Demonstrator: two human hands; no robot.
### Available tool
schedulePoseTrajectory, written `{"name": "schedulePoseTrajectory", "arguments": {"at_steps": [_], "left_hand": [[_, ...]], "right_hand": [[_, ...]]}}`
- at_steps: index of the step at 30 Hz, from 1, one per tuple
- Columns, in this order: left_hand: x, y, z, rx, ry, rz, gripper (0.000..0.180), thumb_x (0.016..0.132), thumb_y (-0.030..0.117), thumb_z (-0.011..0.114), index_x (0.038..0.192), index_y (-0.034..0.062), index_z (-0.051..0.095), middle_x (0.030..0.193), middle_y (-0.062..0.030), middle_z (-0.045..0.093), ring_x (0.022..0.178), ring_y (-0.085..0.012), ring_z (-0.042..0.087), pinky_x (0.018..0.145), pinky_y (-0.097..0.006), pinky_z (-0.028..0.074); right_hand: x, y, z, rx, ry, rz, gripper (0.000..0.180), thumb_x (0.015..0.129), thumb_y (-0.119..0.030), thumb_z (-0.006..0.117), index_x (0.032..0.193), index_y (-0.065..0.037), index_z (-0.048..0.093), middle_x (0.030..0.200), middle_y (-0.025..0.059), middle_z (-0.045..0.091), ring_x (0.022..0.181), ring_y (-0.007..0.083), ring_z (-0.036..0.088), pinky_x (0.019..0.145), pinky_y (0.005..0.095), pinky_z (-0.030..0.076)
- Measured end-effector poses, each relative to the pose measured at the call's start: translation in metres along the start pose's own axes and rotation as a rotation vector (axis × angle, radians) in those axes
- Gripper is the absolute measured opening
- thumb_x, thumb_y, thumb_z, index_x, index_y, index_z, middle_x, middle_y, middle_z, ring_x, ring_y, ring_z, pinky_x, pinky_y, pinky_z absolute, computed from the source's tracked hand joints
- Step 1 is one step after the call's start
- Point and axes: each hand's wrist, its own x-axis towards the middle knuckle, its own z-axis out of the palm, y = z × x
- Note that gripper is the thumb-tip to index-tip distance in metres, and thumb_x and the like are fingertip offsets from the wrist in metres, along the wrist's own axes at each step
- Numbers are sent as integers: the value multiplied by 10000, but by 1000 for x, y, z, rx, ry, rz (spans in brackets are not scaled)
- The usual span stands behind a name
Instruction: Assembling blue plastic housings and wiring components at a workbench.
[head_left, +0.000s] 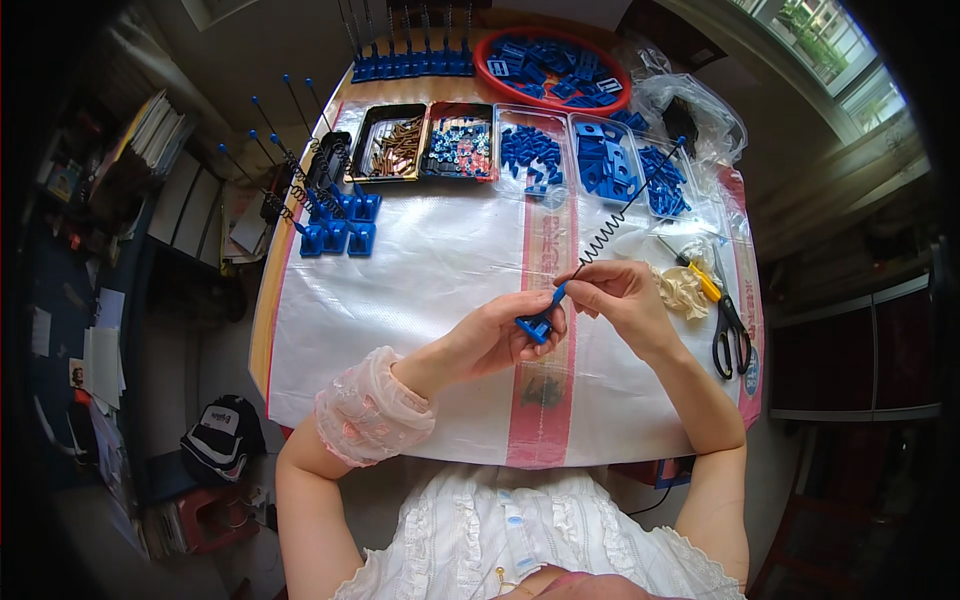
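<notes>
Over the middle of the table, my left hand (497, 328) is closed on a small blue plastic clip base (537, 328). A narrow blue neck rises from that base towards my other hand. My right hand (628, 302) pinches the lower end of a black coil-spring wire (603, 240) where it meets the blue neck; the fingertips partly hide the joint. The wire slants up to the right and ends in a blue tip (681, 140). Finished-looking blue bases with coiled wires (335, 222) stand together at the left of the table.
Trays hold brass screws (398, 147), small metal nuts (462, 150) and blue parts (531, 150). A red basin (624, 98) of blue pieces stands behind. At right lie black scissors (731, 338), a yellow-handled tool (706, 284) and crumpled paper (682, 292). White woven sheeting (420, 250) covers the table.
</notes>
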Motion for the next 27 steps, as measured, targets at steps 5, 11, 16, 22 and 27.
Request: {"name": "schedulePoseTrajectory", "arguments": {"at_steps": [5, 11, 16, 22, 27], "left_hand": [[-1, 2, 1, 62, 0, 4, 296, 1042, 299, 562, 1135, 23, 614, 978, -71, 613, 831, -118, 620, 727, -218, 513], [4, -7, -6, 250, 116, 156, 241, 1012, 189, 642, 1215, 65, 605, 1079, -20, 644, 1045, -110, 620, 1013, -309, 482], [3, -7, -6, 481, 156, 271, 213, 1015, 194, 638, 1168, 46, 640, 1086, -25, 659, 1028, -113, 640, 970, -302, 505], [1, -5, -3, 418, 180, 237, 204, 1017, 212, 635, 1100, 30, 675, 1033, -35, 676, 964, -125, 669, 929, -300, 525], [-1, -1, -3, 256, 115, 126, 244, 1003, 276, 650, 1058, 40, 679, 1004, -44, 681, 935, -130, 670, 913, -303, 512]], "right_hand": [[0, 5, -3, 10, -30, -8, 165, 948, -99, 719, 1049, 27, 752, 888, 38, 730, 771, 72, 632, 689, 222, 495], [1, 5, 1, -26, 41, -63, 110, 915, -114, 755, 947, -9, 764, 797, 2, 700, 705, 45, 584, 615, 205, 438], [1, 7, 1, -51, 87, -60, 86, 895, -103, 766, 923, -21, 768, 782, 1, 700, 698, 40, 583, 607, 198, 427], [-1, 10, 1, -8, 96, -15, 74, 883, -89, 774, 885, -15, 774, 763, 11, 706, 681, 45, 592, 603, 202, 427], [-1, 13, 1, 31, 107, 4, 99, 867, -113, 796, 865, -17, 773, 740, 11, 702, 660, 46, 592, 586, 201, 415]]}}
